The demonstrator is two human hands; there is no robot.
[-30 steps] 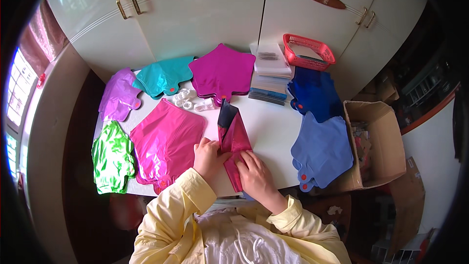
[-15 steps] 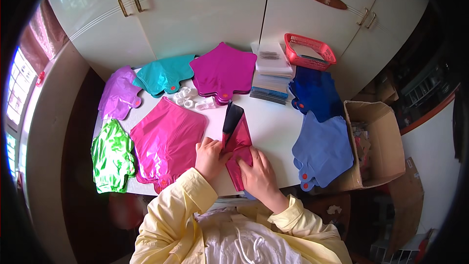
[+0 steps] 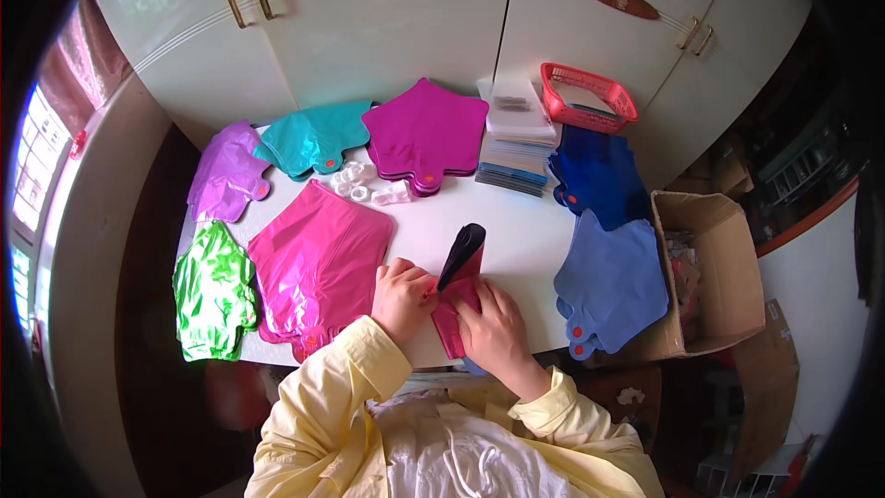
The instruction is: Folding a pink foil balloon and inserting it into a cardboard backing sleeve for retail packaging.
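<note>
A pink foil balloon [image 3: 450, 334], flat and folded into a narrow strip, lies at the table's near edge between my hands. Its upper end is bent over, showing a dark, rounded fold [image 3: 462, 254]. My left hand [image 3: 402, 301] is closed, pinching the balloon's left edge beside that dark part. From the other side my right hand [image 3: 498, 327] grips the strip, thumb and fingers on the pink foil. To the left of my hands is a stack of flat pink foil balloons [image 3: 318, 263].
Flat foil balloons in green [image 3: 214, 290], lilac [image 3: 224, 173], teal [image 3: 313, 140], magenta [image 3: 426, 134], navy [image 3: 601, 175] and light blue [image 3: 612, 281] ring the white table [image 3: 516, 240]. White rings [image 3: 355, 184], stacked cards [image 3: 516, 143] and a red basket [image 3: 590, 115] stand behind. A cardboard box [image 3: 719, 267] is at right.
The balloon's upper, dark end has folded over and become shorter and rounder, leaning to the right. My left hand has shifted slightly right and is more tightly closed.
</note>
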